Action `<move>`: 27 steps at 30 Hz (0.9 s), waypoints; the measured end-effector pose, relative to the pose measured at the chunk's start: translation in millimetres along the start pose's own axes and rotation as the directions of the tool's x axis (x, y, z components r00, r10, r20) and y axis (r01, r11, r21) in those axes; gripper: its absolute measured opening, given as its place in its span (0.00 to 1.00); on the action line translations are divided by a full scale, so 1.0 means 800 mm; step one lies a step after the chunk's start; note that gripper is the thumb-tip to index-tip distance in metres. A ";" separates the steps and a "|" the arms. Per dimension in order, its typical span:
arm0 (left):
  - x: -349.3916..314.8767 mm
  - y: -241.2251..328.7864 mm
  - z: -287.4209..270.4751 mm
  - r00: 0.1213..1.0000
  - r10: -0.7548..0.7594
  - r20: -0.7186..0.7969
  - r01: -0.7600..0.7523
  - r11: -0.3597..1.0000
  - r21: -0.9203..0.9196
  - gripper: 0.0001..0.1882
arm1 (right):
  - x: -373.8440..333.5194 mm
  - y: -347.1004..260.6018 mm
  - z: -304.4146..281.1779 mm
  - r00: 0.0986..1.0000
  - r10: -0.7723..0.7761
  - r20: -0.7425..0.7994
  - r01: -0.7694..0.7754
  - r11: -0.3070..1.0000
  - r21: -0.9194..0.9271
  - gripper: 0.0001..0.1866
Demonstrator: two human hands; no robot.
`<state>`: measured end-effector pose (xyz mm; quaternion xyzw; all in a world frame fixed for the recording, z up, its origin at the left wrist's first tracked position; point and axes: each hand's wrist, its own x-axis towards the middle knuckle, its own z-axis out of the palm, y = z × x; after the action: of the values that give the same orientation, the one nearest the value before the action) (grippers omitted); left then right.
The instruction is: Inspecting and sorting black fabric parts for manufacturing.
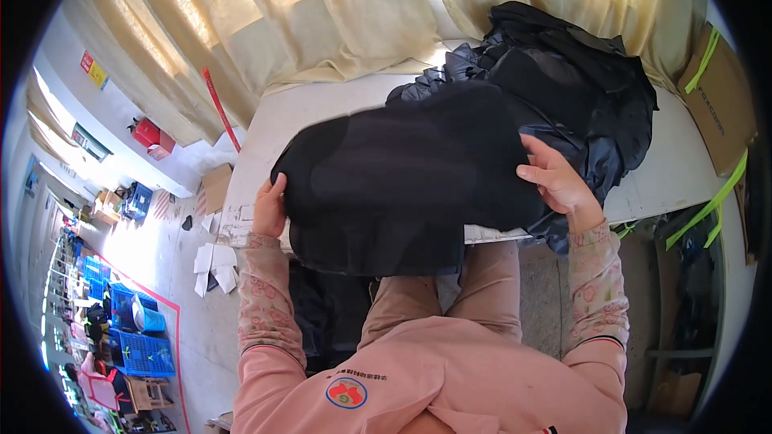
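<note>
Spreading flat, the thin black fabric piece is pinched in left hand and right hand grips.

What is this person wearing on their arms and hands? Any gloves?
No gloves: the left hand and right hand are both bare. Each arm is covered by a long pink sleeve with a faint small pattern, ending in a ribbed cuff. Dark stripes cross the upper sleeves. No rings or watch show.
</note>
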<state>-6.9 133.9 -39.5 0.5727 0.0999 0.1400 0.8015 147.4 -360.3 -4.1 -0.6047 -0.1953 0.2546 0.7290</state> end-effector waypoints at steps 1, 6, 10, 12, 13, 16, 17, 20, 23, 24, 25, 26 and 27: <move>-0.002 0.011 0.001 0.994 0.031 -0.101 -0.026 0.998 0.057 0.15 | -0.002 -0.019 0.026 0.998 -0.047 0.047 0.042 0.995 0.090 0.39; 0.002 0.073 -0.036 0.998 0.024 -0.060 -0.010 0.975 0.221 0.13 | -0.008 -0.036 0.069 0.987 -0.160 -0.016 0.160 0.986 0.044 0.38; 0.026 0.081 -0.070 0.990 0.078 -0.120 0.014 0.784 0.620 0.15 | 0.035 0.096 0.081 0.985 -0.156 -0.077 0.124 0.939 -0.320 0.35; 0.068 0.019 -0.092 0.986 0.093 -0.135 0.082 0.437 0.896 0.20 | 0.065 0.260 0.050 0.947 -0.277 -0.163 0.169 0.860 -0.482 0.32; 0.075 -0.005 -0.120 0.981 0.107 -0.161 0.128 0.267 0.955 0.24 | 0.078 0.315 0.052 0.947 -0.253 -0.197 0.137 0.876 -0.462 0.30; 0.042 -0.102 -0.061 0.862 0.481 0.159 -0.142 -0.072 0.987 0.31 | 0.062 0.277 0.106 0.933 0.185 -0.310 -0.279 0.914 -0.295 0.26; 0.039 -0.119 0.014 0.860 0.404 0.310 -0.351 0.028 0.936 0.30 | 0.053 0.265 0.094 0.921 0.185 -0.342 -0.292 0.910 -0.294 0.26; -0.020 -0.160 0.147 0.756 0.199 0.624 -0.654 0.191 0.732 0.33 | 0.050 0.252 0.082 0.896 0.231 -0.380 -0.370 0.862 -0.347 0.25; -0.056 -0.218 0.172 0.708 -0.083 0.701 -0.700 0.050 0.713 0.40 | 0.075 0.260 0.073 0.914 0.025 -0.405 -0.284 0.753 -0.594 0.30; -0.059 -0.241 0.160 0.716 -0.177 0.675 -0.686 -0.003 0.727 0.42 | 0.088 0.254 0.080 0.901 -0.004 -0.434 -0.282 0.756 -0.591 0.32; -0.060 -0.250 0.158 0.713 -0.152 0.685 -0.693 -0.006 0.721 0.42 | 0.099 0.248 0.082 0.881 -0.035 -0.472 -0.286 0.756 -0.589 0.34; -0.059 -0.256 0.163 0.705 -0.137 0.696 -0.700 0.021 0.714 0.42 | 0.110 0.253 0.075 0.869 -0.084 -0.488 -0.270 0.745 -0.609 0.31; -0.057 -0.262 0.167 0.698 -0.121 0.706 -0.707 0.046 0.706 0.42 | 0.121 0.256 0.063 0.878 -0.114 -0.464 -0.263 0.696 -0.668 0.28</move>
<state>15.8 -64.2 -194.3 0.9625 -0.2267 0.0249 0.1471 166.9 -233.9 -197.3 -0.8897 -0.0694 0.0341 0.4500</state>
